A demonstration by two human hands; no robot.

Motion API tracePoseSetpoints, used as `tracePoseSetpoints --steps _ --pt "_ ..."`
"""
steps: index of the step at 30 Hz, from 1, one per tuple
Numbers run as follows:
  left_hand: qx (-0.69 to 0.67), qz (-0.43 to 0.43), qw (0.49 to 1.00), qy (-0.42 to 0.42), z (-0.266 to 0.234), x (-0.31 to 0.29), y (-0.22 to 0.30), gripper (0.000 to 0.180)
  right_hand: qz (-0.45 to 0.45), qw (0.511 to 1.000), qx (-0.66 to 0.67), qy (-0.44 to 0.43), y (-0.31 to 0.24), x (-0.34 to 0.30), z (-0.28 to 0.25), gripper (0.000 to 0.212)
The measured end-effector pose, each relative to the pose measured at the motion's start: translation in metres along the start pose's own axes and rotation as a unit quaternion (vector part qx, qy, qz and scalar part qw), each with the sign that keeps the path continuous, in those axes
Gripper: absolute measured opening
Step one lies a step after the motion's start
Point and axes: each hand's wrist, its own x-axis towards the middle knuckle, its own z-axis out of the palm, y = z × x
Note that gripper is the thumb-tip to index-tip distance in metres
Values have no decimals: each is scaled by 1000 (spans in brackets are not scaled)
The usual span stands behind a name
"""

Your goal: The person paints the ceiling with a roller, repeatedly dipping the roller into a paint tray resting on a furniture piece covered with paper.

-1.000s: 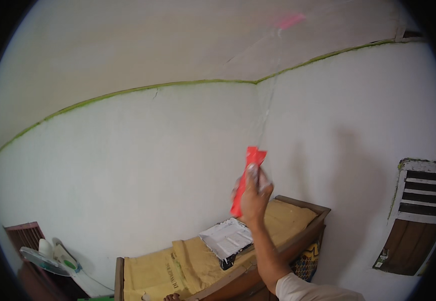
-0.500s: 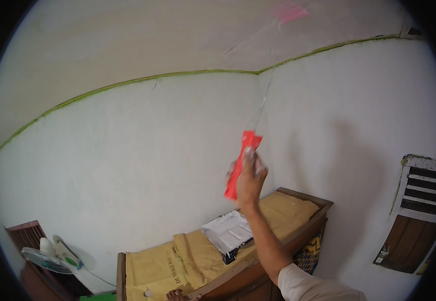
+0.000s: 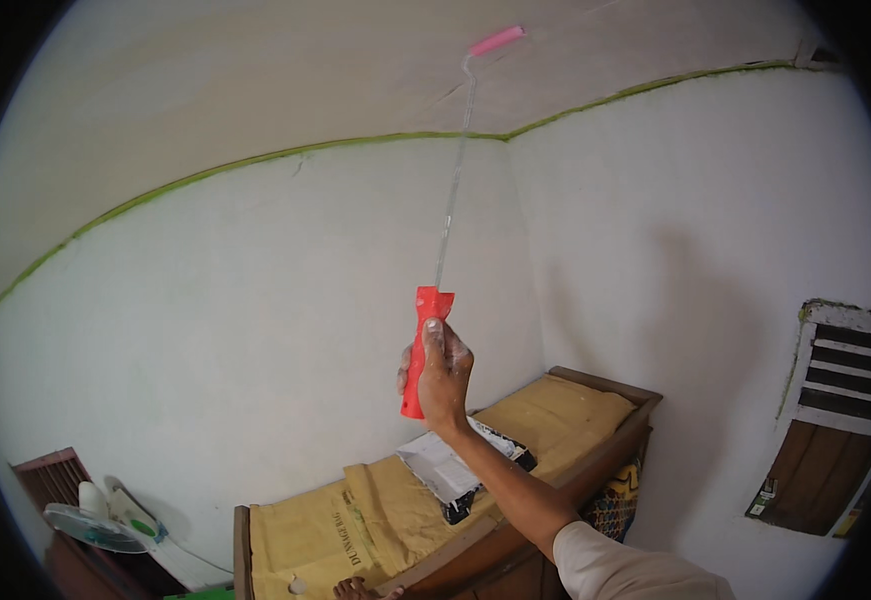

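Note:
My right hand (image 3: pixel 443 375) is wrapped round the red handle of a paint roller (image 3: pixel 427 345). Its long thin metal rod runs upward to a pink roller sleeve (image 3: pixel 497 41) up at the pale ceiling (image 3: pixel 285 70); whether the sleeve touches the ceiling is hard to tell. White paint smears mark my right thumb and fingers. At the lower edge, my left hand (image 3: pixel 357 588) rests on the front rim of a wooden cabinet (image 3: pixel 455 565), fingers apart, partly cut off. A paint tray (image 3: pixel 440 465) with white paint lies on the cabinet top, behind my right forearm.
Brown paper sheeting (image 3: pixel 300 530) covers the cabinet top. A green-edged line (image 3: pixel 255 163) separates ceiling from white walls (image 3: pixel 255 330). At the lower left stands a fan (image 3: pixel 95 527) beside a reddish-brown slatted piece (image 3: pixel 50 470). A slatted vent above a brown wooden panel (image 3: pixel 820 480) is at right.
My right hand has moved left and slightly down with the paint roller. The pink sleeve has swept left across the ceiling. My left hand stays on the cabinet rim.

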Motion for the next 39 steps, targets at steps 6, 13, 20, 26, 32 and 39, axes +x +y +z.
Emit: tracePoseSetpoints --steps 6,13,20,26,32,39 --pt "49 50 998 5 5 -4 -6 80 -55 997 -23 46 4 56 -23 32" --pt "8 -79 984 -157 -6 -1 1 84 -47 994 -92 21 47 48 -39 26" --pt "-18 -47 996 -74 -13 5 11 84 -46 996 -50 55 55 63 -49 25" --pt "24 -12 999 -34 -15 12 15 79 -18 997 -59 55 50 78 -54 30" --pt "66 7 996 -59 -8 4 11 77 1 999 -49 7 71 65 -24 30" --pt "14 -14 1000 -1 -5 5 8 80 -55 997 -59 -9 100 30 -25 19"
